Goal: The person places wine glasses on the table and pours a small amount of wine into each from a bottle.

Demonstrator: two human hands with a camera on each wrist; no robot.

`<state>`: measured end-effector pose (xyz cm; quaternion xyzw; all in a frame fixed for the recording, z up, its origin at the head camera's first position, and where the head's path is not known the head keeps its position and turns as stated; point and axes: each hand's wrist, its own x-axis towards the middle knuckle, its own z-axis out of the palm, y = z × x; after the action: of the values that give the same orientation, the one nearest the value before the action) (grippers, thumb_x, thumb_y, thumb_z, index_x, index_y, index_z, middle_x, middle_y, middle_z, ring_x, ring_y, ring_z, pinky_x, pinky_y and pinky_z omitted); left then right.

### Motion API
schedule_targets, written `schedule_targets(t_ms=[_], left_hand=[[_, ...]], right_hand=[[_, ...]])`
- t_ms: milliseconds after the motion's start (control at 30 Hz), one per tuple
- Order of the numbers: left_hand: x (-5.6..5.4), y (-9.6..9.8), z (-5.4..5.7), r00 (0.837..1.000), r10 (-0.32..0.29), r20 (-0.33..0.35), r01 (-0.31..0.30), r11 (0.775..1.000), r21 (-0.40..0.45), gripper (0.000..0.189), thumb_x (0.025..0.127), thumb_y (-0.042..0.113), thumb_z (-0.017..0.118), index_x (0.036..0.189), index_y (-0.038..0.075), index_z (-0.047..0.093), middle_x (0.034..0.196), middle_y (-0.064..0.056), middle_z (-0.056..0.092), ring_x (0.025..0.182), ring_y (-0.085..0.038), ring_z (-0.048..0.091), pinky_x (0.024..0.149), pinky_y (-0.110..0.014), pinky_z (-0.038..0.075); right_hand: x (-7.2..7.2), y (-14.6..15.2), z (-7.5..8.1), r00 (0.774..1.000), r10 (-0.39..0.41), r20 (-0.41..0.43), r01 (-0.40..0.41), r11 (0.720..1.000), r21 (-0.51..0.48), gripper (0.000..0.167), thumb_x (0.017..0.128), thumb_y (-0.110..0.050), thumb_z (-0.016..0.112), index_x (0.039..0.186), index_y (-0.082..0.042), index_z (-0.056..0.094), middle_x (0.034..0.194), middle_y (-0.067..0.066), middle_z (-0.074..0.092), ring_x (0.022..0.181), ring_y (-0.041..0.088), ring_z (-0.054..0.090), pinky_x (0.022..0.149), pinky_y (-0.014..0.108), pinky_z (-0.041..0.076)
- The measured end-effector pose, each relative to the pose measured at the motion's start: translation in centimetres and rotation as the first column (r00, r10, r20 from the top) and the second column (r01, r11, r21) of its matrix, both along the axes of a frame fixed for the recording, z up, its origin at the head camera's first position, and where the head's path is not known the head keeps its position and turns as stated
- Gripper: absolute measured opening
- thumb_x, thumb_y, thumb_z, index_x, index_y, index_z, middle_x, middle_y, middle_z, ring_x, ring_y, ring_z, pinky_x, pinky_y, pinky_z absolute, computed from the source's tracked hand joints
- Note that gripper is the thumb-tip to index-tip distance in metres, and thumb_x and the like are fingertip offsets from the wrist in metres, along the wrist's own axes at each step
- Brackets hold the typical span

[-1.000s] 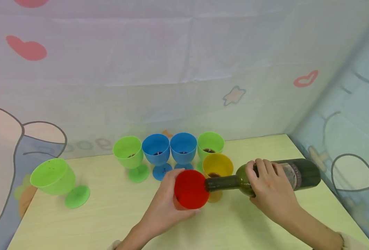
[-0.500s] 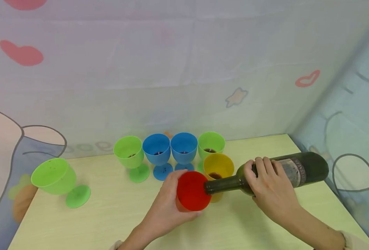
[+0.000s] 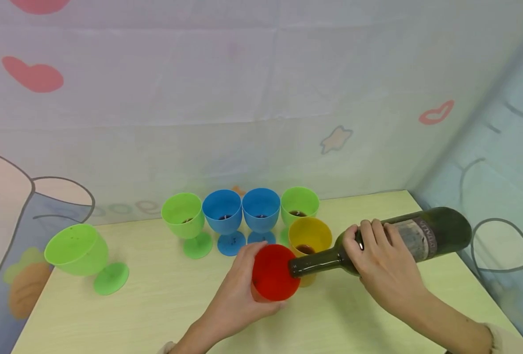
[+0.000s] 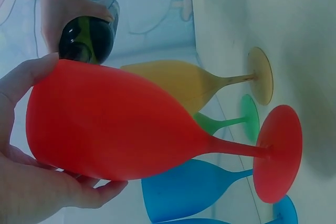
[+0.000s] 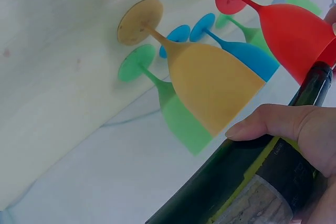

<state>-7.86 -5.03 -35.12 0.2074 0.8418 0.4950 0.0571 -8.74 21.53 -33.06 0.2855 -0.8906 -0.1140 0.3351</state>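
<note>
My left hand (image 3: 237,297) grips the bowl of a red plastic goblet (image 4: 115,124) near its rim, thumb on one side and fingers on the other. In my right hand (image 3: 385,260) is a dark green wine bottle (image 3: 445,231), held around its shoulder and tipped so the neck points left and down. The bottle's mouth lies over the right side of the red goblet's opening. No liquid stream can be made out. Just behind the bottle neck stands a yellow goblet (image 3: 310,233) with dark liquid in it; the neck hides part of it.
Along the back stand two blue goblets (image 3: 221,209) (image 3: 260,209) between a green goblet (image 3: 182,214) and another green goblet (image 3: 300,201), with dark liquid inside. Apart at the left stands one more green goblet (image 3: 76,250). A printed cloth (image 3: 177,98) hangs behind the pale table (image 3: 155,314).
The bottle's base has risen, so the bottle tilts more steeply toward the red goblet. The red goblet and left hand have shifted slightly right and toward the front.
</note>
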Motion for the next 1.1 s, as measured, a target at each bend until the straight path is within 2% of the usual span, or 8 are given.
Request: schedule_targets(t_ms=[400,700,1100], left_hand=[[-0.1,0.1,-0.4,1.0,-0.002,0.012,0.002,1.0,0.031,0.084,0.065,0.018,0.081,0.132,0.01,0.031,0.125,-0.003,0.042,0.115,-0.023,0.041,0.074,-0.037,0.052],[-0.3,0.2,-1.0,1.0,-0.005,0.011,0.004,0.994,0.11,0.081,0.065,0.018,0.081,0.13,0.007,0.033,0.125,-0.006,0.044,0.114,-0.028,0.042,0.074,-0.041,0.052],[-0.5,0.2,-1.4,1.0,0.011,0.008,-0.012,0.994,0.113,0.081,0.066,0.018,0.081,0.129,0.006,0.033,0.124,-0.007,0.045,0.114,-0.028,0.042,0.075,-0.042,0.051]], right_hand=[[0.1,-0.1,0.8,0.999,-0.003,0.032,0.002,0.999,0.032,0.051,0.059,-0.002,0.076,0.1,0.006,0.045,0.087,0.027,0.047,0.079,0.041,0.046,0.071,0.048,0.042],[0.0,-0.2,1.2,0.999,-0.006,0.031,0.005,0.999,0.051,0.054,0.059,-0.002,0.078,0.101,0.005,0.045,0.089,0.028,0.048,0.081,0.042,0.046,0.073,0.049,0.042],[-0.1,-0.3,1.7,0.999,-0.017,0.038,0.014,0.997,0.075,0.058,0.057,-0.001,0.081,0.101,0.005,0.045,0.09,0.029,0.047,0.083,0.043,0.046,0.075,0.049,0.042]])
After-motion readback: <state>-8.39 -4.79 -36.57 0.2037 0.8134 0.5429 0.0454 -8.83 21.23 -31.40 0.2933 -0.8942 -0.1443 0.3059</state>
